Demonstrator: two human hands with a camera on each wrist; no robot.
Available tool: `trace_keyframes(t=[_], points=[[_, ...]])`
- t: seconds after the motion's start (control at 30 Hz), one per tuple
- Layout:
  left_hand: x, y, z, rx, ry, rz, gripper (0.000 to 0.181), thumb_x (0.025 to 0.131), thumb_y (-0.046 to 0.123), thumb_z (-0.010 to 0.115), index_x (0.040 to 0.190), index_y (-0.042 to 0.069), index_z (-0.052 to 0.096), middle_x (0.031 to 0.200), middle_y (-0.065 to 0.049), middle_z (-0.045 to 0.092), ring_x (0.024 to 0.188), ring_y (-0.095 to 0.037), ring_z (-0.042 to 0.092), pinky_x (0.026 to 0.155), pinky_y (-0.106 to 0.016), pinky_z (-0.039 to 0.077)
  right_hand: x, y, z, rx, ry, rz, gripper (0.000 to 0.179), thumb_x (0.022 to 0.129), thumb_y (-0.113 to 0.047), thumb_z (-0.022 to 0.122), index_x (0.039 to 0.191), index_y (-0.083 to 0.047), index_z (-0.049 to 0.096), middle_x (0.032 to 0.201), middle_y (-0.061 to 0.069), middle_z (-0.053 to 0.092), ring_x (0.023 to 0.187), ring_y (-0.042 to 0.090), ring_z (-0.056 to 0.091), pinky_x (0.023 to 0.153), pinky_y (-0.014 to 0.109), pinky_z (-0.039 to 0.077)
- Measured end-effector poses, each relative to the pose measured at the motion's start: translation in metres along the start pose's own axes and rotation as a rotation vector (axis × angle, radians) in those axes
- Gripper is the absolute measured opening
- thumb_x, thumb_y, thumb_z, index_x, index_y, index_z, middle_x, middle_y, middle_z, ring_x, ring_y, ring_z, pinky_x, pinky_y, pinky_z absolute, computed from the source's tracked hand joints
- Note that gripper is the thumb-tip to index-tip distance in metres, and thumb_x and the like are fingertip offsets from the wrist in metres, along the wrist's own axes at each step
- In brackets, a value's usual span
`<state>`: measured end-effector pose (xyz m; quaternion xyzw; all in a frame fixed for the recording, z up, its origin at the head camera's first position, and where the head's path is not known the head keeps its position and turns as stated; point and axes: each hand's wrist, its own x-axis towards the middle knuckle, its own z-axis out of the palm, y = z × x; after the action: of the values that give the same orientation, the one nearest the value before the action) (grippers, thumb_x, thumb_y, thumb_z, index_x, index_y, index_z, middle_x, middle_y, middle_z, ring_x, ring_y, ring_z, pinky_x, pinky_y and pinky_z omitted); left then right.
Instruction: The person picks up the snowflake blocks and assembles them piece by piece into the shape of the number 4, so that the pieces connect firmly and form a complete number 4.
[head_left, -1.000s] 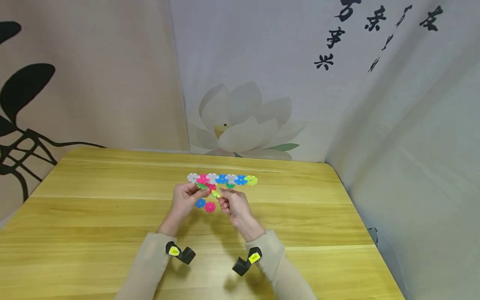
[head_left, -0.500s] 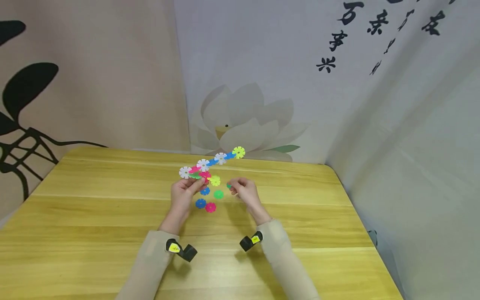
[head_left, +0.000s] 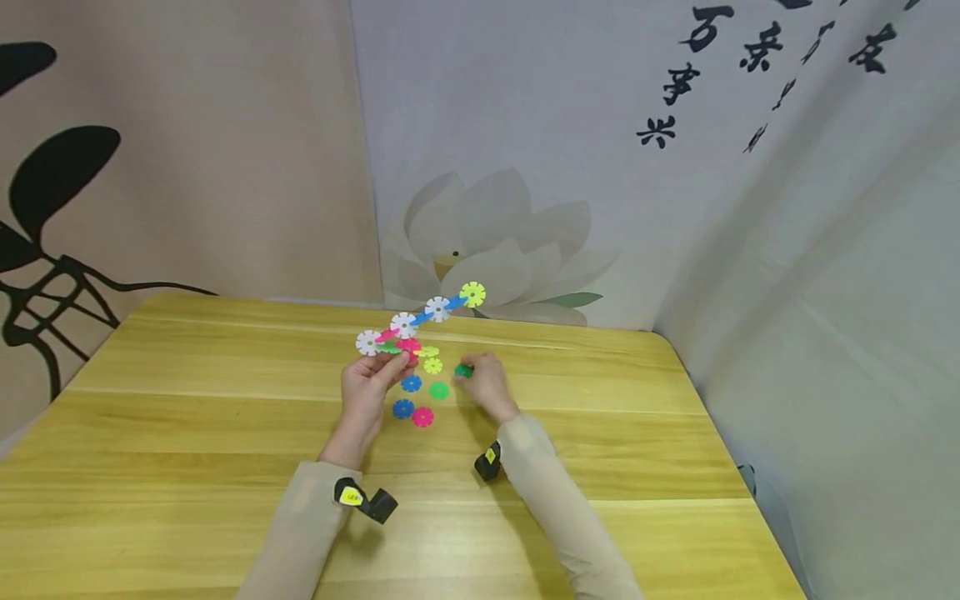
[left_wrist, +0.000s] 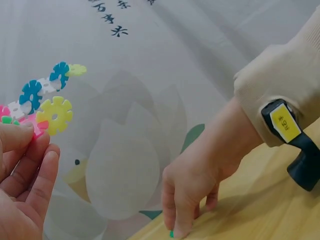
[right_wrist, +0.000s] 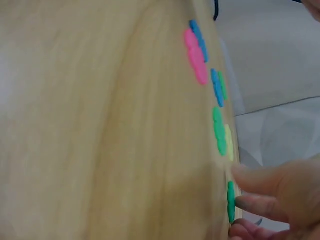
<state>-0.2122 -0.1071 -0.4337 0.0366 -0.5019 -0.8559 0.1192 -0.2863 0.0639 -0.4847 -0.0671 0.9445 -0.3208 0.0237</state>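
My left hand (head_left: 365, 396) pinches a pink flower disc (head_left: 408, 345) in a joined chain of notched plastic discs, held above the table. A yellow disc (left_wrist: 55, 115) slots onto that pink one. From there the chain runs through green, white, pink and blue discs to a yellow disc (head_left: 472, 294) at its raised far end. My right hand (head_left: 487, 387) is down at the table to the right, its thumb and fingertips around a dark green disc (right_wrist: 231, 202). In the left wrist view only a sliver of this disc shows under the fingers.
Loose discs lie on the wooden table (head_left: 225, 433) between the hands: two blue discs (head_left: 403, 408), a pink one (head_left: 423, 417), a light green one (head_left: 438, 390) and a yellow one (head_left: 432, 365). A printed curtain (head_left: 510, 100) hangs behind the table's far edge.
My right hand has parted from the left hand's yellow disc and moved right to the dark green disc on the table. The chain has tilted, its far end swinging up.
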Motion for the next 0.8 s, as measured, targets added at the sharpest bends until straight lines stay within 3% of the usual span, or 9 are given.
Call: trace_keyframes(t=[0.2,0.27,0.37,0.43,0.57,0.67,0.8], points=[[0.0,0.0,0.0,-0.014,-0.006,0.009,0.022,0.085,-0.008,0.062,0.07,0.007,0.066,0.067,-0.001,0.069,0.065,-0.014,0.068,0.066,-0.023,0.057,0.004,-0.002,-0.002,-0.084,-0.032,-0.013,0.022,0.084,-0.009,0.07,0.101,0.003,0.064,0.097,0.012,0.056,0.086,0.021,0.053,0.074,0.029,0.052],[0.0,0.0,0.0,-0.012,-0.01,0.017,0.018,0.084,-0.007,0.063,0.071,0.005,0.066,0.068,-0.001,0.069,0.066,-0.013,0.068,0.067,-0.024,0.057,0.006,-0.003,-0.004,-0.082,-0.073,0.023,0.015,0.085,-0.009,0.069,0.087,0.003,0.061,0.084,0.008,0.052,0.073,0.017,0.049,0.062,0.024,0.048],[-0.001,0.001,0.0,-0.008,-0.017,0.029,0.014,0.084,-0.005,0.064,0.073,0.003,0.067,0.069,-0.001,0.07,0.066,-0.013,0.068,0.068,-0.024,0.058,0.008,-0.003,-0.007,-0.055,-0.112,0.081,0.022,0.084,-0.009,0.07,0.074,0.0,0.052,0.074,0.003,0.043,0.061,0.013,0.039,0.052,0.021,0.037],[-0.001,0.001,0.0,-0.006,-0.018,0.034,0.013,0.084,-0.004,0.065,0.073,0.003,0.067,0.069,-0.001,0.07,0.066,-0.012,0.068,0.068,-0.024,0.058,0.008,-0.002,-0.008,-0.02,-0.13,0.122,0.025,0.084,-0.01,0.07,0.073,-0.001,0.05,0.072,0.004,0.044,0.058,0.013,0.039,0.051,0.02,0.035],[-0.001,0.001,0.0,-0.003,-0.018,0.045,0.013,0.084,-0.004,0.065,0.073,0.003,0.068,0.069,-0.001,0.07,0.066,-0.012,0.068,0.068,-0.025,0.058,0.006,0.002,-0.01,0.032,-0.108,0.166,0.021,0.081,-0.012,0.074,0.084,0.001,0.057,0.083,0.007,0.055,0.068,0.015,0.048,0.059,0.023,0.045],[0.0,0.001,-0.001,-0.007,-0.016,0.052,0.009,0.084,-0.004,0.066,0.076,-0.001,0.068,0.07,-0.002,0.07,0.067,-0.013,0.068,0.068,-0.026,0.058,0.004,0.006,-0.01,0.076,-0.078,0.127,0.019,0.08,-0.009,0.074,0.084,0.002,0.059,0.081,0.008,0.057,0.067,0.015,0.049,0.059,0.024,0.047],[0.0,0.001,-0.002,-0.016,-0.008,0.049,0.007,0.084,-0.005,0.064,0.078,-0.003,0.068,0.07,-0.002,0.07,0.067,-0.015,0.069,0.068,-0.027,0.058,-0.002,0.013,-0.01,0.187,-0.028,0.019,0.015,0.084,-0.004,0.068,0.076,0.003,0.058,0.069,0.004,0.051,0.059,0.013,0.044,0.052,0.02,0.04]])
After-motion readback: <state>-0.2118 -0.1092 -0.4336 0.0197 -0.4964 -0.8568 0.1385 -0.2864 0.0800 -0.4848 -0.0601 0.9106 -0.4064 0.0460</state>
